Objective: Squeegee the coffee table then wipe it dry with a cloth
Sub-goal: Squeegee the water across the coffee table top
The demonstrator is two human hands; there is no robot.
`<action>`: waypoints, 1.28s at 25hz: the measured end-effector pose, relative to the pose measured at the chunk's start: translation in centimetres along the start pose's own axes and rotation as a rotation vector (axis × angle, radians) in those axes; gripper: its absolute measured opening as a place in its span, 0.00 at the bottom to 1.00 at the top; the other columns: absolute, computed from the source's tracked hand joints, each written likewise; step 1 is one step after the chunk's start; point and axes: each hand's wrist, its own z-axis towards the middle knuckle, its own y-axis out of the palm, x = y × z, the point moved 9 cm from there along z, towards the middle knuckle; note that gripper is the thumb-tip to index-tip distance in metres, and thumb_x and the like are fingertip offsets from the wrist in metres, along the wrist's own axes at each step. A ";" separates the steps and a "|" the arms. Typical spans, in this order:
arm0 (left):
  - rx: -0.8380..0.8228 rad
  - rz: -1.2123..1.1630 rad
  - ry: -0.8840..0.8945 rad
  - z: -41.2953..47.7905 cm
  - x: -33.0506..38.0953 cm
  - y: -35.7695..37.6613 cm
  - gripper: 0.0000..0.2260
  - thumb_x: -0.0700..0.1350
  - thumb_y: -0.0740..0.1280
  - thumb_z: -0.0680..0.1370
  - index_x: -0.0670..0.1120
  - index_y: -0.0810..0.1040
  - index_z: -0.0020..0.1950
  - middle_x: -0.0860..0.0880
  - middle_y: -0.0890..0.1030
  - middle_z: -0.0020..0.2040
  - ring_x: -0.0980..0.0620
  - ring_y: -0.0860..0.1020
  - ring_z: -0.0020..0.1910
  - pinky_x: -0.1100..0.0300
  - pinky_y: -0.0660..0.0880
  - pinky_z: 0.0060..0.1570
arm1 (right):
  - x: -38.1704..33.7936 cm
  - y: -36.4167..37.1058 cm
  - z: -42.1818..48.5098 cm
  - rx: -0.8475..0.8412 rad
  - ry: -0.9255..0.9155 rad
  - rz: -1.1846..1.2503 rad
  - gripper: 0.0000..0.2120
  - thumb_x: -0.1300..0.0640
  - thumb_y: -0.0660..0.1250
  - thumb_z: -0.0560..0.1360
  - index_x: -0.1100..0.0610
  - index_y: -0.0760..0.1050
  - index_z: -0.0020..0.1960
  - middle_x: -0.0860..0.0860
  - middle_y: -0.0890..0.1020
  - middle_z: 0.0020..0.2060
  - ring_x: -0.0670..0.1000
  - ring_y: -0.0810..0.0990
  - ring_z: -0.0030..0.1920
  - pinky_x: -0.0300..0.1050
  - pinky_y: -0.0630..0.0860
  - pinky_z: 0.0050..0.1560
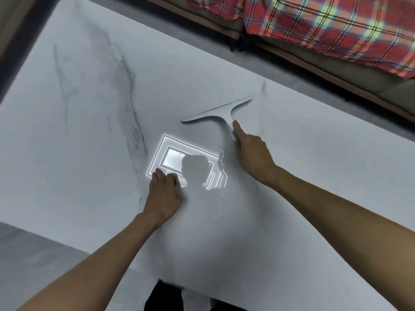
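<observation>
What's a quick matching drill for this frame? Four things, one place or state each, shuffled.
Things:
1. squeegee
2. left hand
3. right hand
4. checked blanket

Places or states:
a. lies over the sofa beyond the far edge
b. rests on the table at the bright reflection, holding nothing
c. grips a handle, index finger stretched along it
d. grey, T-shaped, head on the table top

Pairs: 1-d, 2-b, 3-c, 4-a

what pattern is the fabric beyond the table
The fabric is red plaid with yellow-green squares; head view.
</observation>
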 end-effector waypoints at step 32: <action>-0.081 -0.308 -0.221 -11.2 -5.2 7.2 0.11 0.38 0.62 0.72 0.46 0.63 0.51 0.41 0.65 0.61 0.45 0.67 0.52 0.55 0.64 0.47 | -0.2 5.5 -11.7 -0.221 -0.244 -0.189 0.27 0.57 0.51 0.81 0.40 0.50 0.77 0.53 0.75 0.42 0.59 0.76 0.41 0.52 0.74 0.43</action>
